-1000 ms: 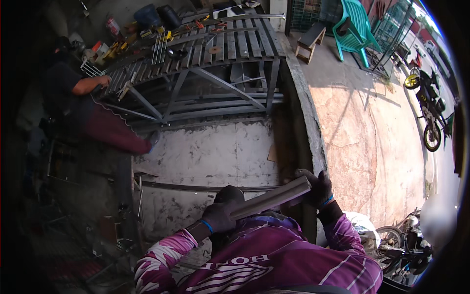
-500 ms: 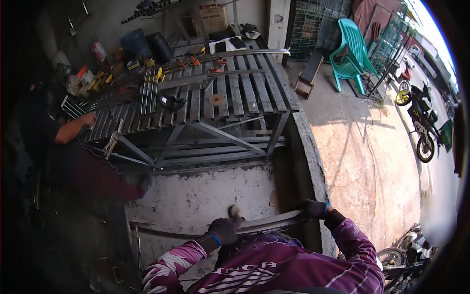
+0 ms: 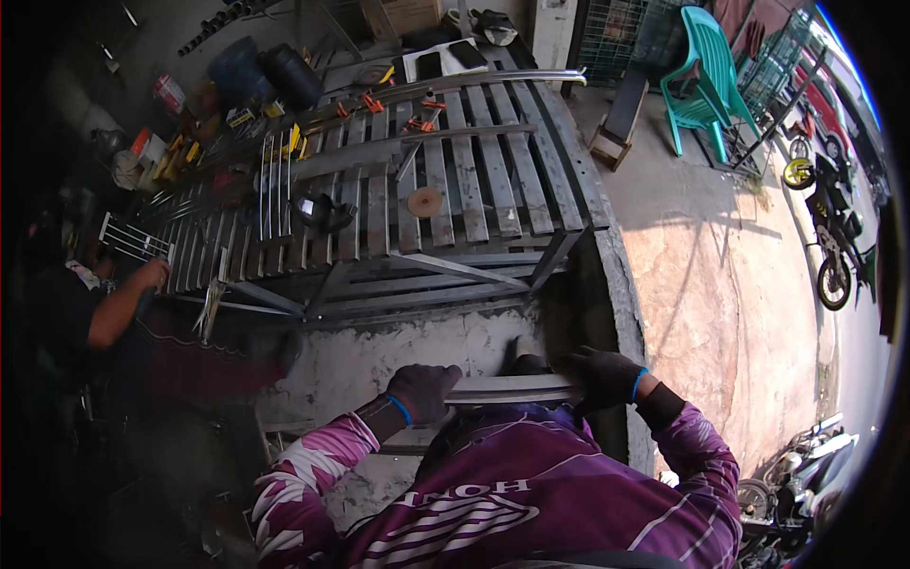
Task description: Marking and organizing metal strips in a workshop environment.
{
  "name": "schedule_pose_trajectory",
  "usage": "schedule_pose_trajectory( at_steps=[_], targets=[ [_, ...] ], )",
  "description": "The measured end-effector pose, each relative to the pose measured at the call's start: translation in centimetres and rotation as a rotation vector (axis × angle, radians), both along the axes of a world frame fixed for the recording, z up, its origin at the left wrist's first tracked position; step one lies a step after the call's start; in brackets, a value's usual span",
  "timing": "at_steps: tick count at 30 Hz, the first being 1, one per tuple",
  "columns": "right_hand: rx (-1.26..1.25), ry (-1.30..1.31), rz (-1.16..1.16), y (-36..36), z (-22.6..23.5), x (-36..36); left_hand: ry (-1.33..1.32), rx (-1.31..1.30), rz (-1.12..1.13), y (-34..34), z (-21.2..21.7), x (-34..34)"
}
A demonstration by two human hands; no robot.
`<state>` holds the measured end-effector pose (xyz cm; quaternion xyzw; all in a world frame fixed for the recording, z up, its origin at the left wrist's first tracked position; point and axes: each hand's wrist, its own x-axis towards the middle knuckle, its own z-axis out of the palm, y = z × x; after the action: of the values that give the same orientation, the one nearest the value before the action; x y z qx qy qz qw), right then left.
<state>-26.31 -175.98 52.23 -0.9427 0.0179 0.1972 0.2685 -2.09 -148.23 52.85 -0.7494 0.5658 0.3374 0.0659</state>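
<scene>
Across the front of my body I hold a length of pale grey metal bar [image 3: 512, 386], lying roughly level. My left hand [image 3: 423, 392], in a dark glove, is closed around its left part. At its right part, my right hand [image 3: 608, 377], gloved the same way, is also closed on it. Whether it is one bar or several side by side, I cannot tell. Beyond my hands stands a slatted metal workbench [image 3: 474, 180]. On it lie a brown round disc [image 3: 425, 202], a dark helmet-like piece [image 3: 323, 211] and orange clamps [image 3: 425, 116].
At the left, a co-worker's hand [image 3: 152, 274] is at a small rack of metal rods [image 3: 137, 239]. A raised concrete ledge [image 3: 616, 294] runs along my right. Beyond it are a green plastic chair [image 3: 706, 85], a low wooden bench [image 3: 621, 119] and a parked motorcycle [image 3: 834, 237].
My hands have risen slightly with the bar, which is now more level. The view has shifted, bringing the workbench nearer. The co-worker's hand is now beside the rod rack.
</scene>
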Motion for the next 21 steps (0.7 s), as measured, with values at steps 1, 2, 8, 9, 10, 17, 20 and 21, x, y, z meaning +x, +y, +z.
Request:
schedule_pose_trajectory(
  at_steps=[1,2,8,9,10,17,20,21],
  targets=[
    [-0.028,0.010,0.041,-1.1,0.2,1.2,-0.025,-0.018,-0.017,-1.3,0.2,1.2],
    [0.010,-0.006,0.042,-2.3,0.3,2.6,-0.054,-0.032,-0.036,-2.8,0.5,2.5],
    [-0.195,-0.253,-0.051,-15.9,3.0,12.9,-0.270,-0.085,0.054,-14.7,3.4,10.6],
    [-0.232,-0.270,-0.016,-18.7,3.6,15.1,-0.298,-0.117,0.083,-17.4,4.0,12.5],
    [-0.270,-0.260,-0.017,-21.5,4.2,17.1,-0.309,-0.094,0.121,-19.9,4.5,14.2],
    [-0.287,-0.460,-0.079,-39.4,4.2,34.8,-0.505,-0.252,0.270,-36.9,5.9,28.5],
    [-0.356,-0.387,-0.132,-44.3,1.9,40.4,-0.487,-0.248,0.297,-43.5,4.1,34.0],
    [-0.346,-0.407,-0.129,-45.5,1.0,41.5,-0.469,-0.261,0.326,-45.1,3.3,35.4]
  ],
)
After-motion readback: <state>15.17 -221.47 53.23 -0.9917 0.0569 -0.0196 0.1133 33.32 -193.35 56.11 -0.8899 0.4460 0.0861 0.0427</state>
